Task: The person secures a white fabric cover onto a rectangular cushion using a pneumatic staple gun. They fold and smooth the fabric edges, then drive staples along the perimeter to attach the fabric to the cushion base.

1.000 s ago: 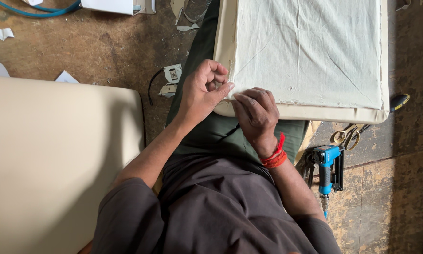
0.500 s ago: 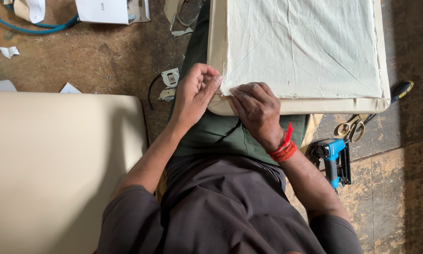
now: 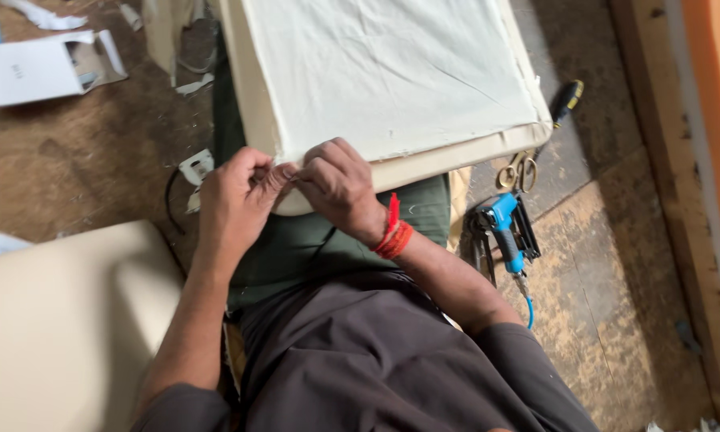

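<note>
Cushion panel lies across lap, white cloth already stretched over most of face. Left hand and right hand meet at near corner, fingers pinching cloth edge there — corner apparently unfinished. Blue staple gun idle on floor — scissors beside it.
</note>
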{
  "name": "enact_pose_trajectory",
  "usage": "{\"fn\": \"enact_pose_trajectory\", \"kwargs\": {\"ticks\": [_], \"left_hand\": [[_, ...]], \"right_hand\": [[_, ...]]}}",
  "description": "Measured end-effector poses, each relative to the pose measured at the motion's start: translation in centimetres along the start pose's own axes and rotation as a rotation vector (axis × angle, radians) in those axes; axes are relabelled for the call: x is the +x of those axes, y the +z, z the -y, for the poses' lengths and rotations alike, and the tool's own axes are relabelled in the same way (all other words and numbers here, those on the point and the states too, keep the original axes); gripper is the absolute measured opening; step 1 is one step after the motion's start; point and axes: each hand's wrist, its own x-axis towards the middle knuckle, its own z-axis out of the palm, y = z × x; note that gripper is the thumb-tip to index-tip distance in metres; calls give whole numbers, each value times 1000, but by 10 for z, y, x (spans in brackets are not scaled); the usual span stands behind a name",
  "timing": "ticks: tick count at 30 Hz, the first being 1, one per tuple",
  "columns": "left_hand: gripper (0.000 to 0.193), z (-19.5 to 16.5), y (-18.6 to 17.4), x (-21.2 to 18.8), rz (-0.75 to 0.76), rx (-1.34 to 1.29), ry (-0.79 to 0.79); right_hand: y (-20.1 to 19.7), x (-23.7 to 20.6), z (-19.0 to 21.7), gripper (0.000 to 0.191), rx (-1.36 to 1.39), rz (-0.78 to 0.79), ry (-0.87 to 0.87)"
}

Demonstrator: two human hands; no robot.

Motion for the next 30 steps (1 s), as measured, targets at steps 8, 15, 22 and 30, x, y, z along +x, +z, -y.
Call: {"fn": "enact_pose_trajectory", "kwargs": {"ticks": [8,15,22,30], "left_hand": [[18,16,5,6,101,-520,-139],[14,26,9,3,95,-594,-131],[17,33,13,10,84,-585,-125],[24,35,12,9,89,-547,-69]], "right_hand": [[1,1,1,29,-9,-7,-27],[-12,0,5,32,-59,59,-1],[-26,11,15,36,-89,145,-24],[-27,19,13,23,-108,156,-59]]}}
